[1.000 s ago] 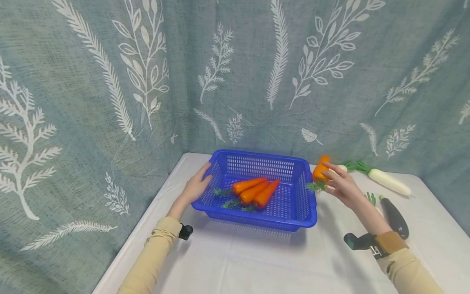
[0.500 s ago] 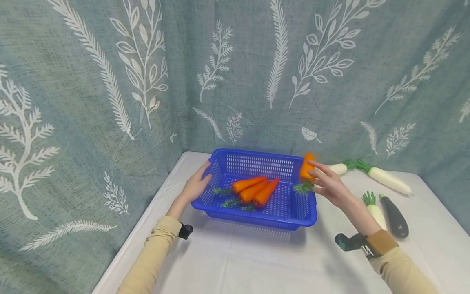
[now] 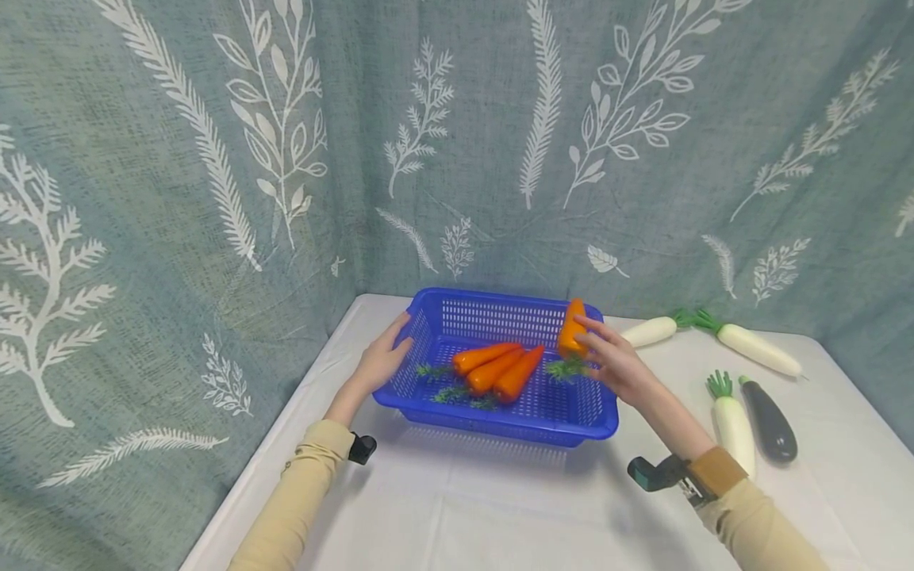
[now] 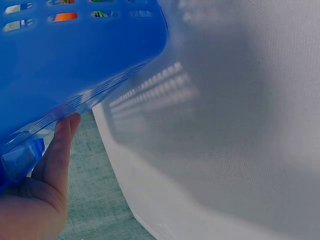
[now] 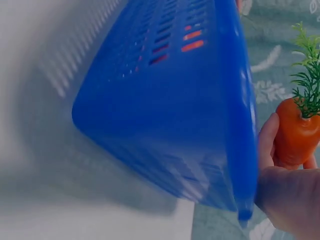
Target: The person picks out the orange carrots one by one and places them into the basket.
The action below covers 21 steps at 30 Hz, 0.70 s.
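Note:
A blue plastic basket (image 3: 493, 425) with slotted walls stands on the white-covered table in the head view. My left hand (image 3: 380, 363) grips its left rim; in the left wrist view, the fingers (image 4: 61, 155) lie along the outer wall. Over the basket's right end, my right hand (image 3: 620, 366) holds an orange carrot (image 3: 570, 336) with green leaves, tip pointing up and away. The right wrist view shows that carrot (image 5: 294, 134) between thumb and fingers, above the rim. Three other carrots (image 3: 520, 376) lie side by side on the basket floor.
Right of the basket lie a white radish (image 3: 734, 434) and a dark eggplant (image 3: 771, 423). Two more radishes, one of them a long radish (image 3: 758, 350), lie at the back right. A green curtain (image 3: 493, 159) with white leaf prints hangs behind the table (image 3: 500, 507).
My right hand has carried the carrot leftward, from beside the basket's right rim to over its inside. The left hand has stayed on the left rim.

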Motion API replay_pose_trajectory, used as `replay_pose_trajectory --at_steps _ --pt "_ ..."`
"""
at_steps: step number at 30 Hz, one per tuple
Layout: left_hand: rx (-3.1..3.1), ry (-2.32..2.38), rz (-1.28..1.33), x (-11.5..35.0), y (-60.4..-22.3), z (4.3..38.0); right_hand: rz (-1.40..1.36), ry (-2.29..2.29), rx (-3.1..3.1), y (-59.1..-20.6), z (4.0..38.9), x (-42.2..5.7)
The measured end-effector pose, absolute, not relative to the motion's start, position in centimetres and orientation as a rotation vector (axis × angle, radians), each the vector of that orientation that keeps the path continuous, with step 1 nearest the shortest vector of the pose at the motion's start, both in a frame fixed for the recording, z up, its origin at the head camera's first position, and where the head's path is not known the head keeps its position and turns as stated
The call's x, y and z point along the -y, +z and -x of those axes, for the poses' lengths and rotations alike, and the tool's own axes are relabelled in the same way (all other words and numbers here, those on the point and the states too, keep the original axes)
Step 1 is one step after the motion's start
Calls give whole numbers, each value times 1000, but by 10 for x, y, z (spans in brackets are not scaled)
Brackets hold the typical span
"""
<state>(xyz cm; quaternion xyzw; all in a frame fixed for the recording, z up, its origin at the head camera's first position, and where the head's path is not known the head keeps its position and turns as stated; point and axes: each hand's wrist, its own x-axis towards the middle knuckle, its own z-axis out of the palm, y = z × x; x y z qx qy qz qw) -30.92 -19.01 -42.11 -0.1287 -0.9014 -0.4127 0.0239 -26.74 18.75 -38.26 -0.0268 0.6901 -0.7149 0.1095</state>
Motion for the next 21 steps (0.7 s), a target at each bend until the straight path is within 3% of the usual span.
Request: replay_pose_trajectory --at_steps 21 --pt "2789 -1284 389 191 -421 309 -79 -2140 -1937 -402 267 -153"
